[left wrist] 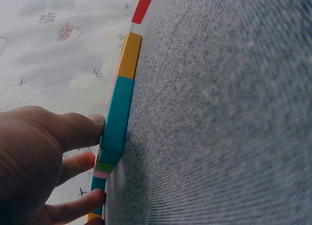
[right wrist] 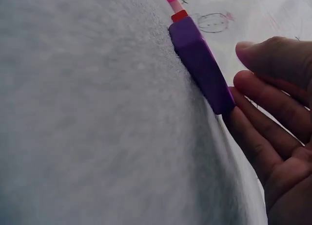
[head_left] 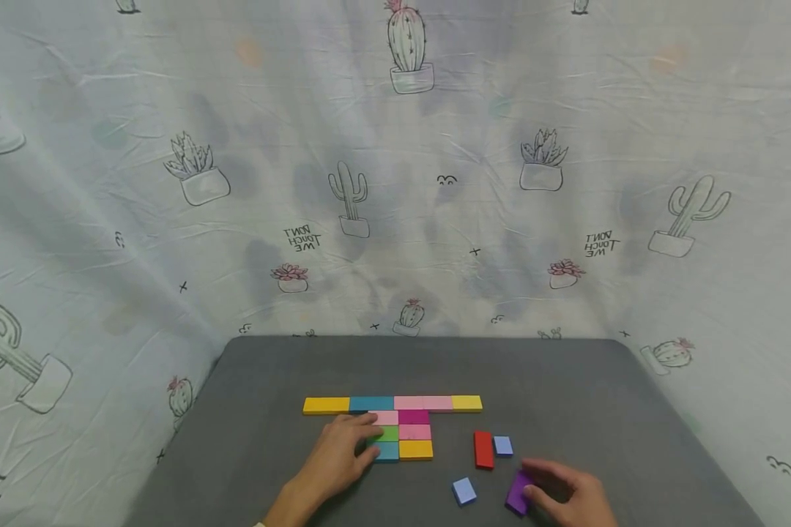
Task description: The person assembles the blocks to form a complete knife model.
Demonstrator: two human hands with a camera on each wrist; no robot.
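My left hand rests at the left end of a flat patch of coloured blocks. Its fingertips touch the patch's pink, green and teal blocks; the thumb lies against the teal one, as the left wrist view shows. At the lower right, my right hand is beside a purple block lying flat on the dark cloth. In the right wrist view a fingertip meets the near end of that purple block, while the thumb stays apart from it.
A long row of blocks, yellow, teal and pink, runs along the patch's far side. A red block and a light blue square block lie to the right. Another light blue square block sits nearer. Behind the table hangs a cactus-print curtain.
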